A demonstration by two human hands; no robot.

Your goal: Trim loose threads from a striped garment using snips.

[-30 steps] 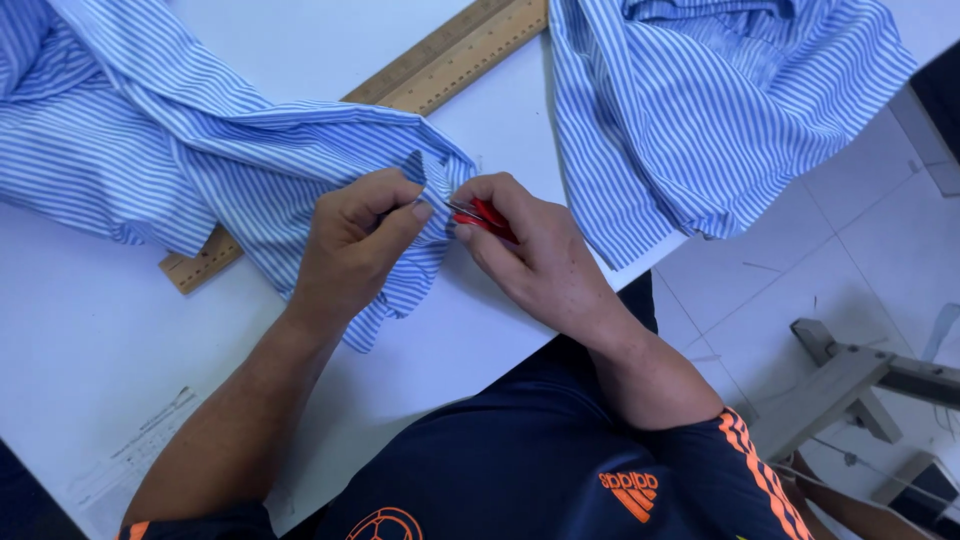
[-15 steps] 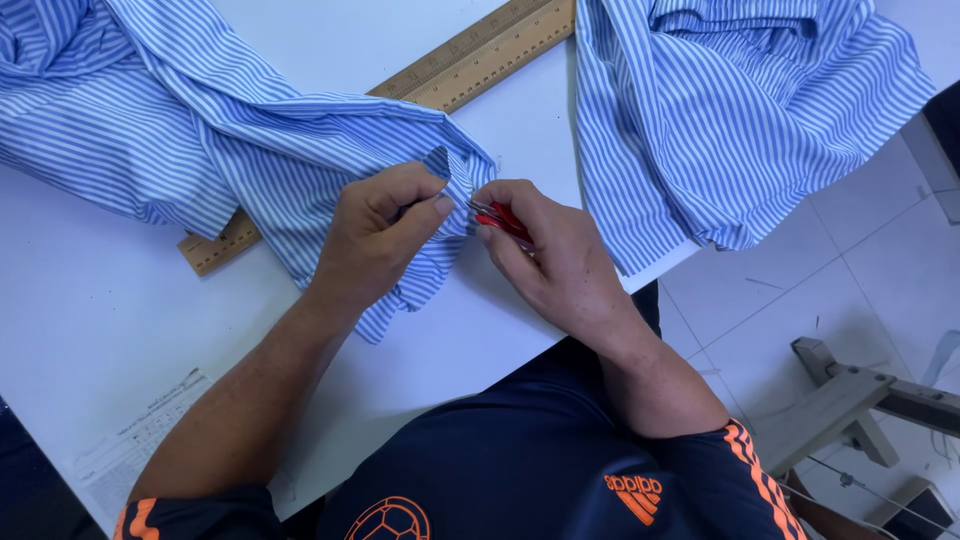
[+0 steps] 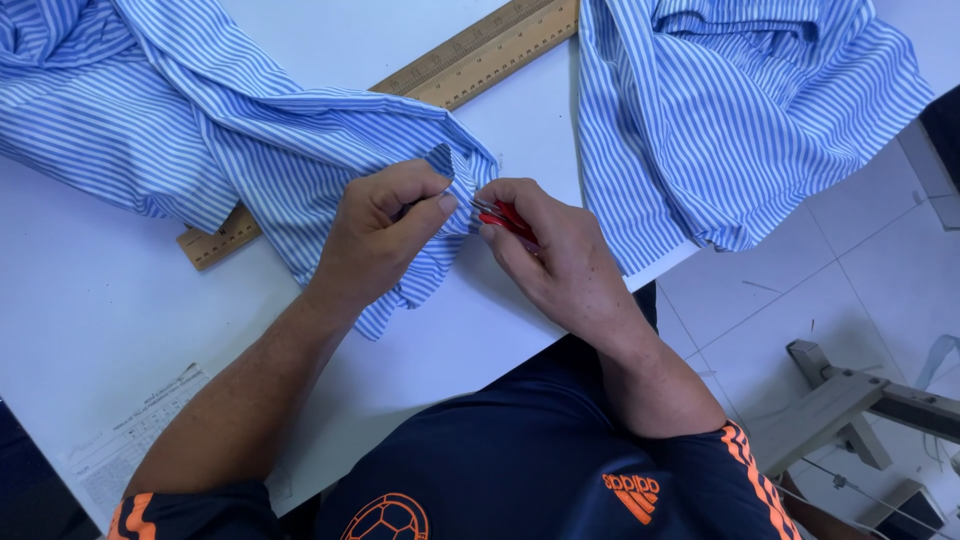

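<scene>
White table [image 3: 120, 330] fills the view, with a wooden ruler [image 3: 470, 55] lying across it. At its middle, the left hand [image 3: 380, 235] pinches a fold of blue striped fabric [image 3: 290, 150]. Right hand [image 3: 550, 260], its grip closed on a small red tool [image 3: 507, 218], touches the tool's tip to that fold.

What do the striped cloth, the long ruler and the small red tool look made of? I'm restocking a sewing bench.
Striped cloth: thin woven fabric, matte; it creases and drapes softly. Ruler: apparently wood, tan with visible grain and printed marks. Red tool in the right hand: probably glossy plastic; mostly hidden.
</scene>
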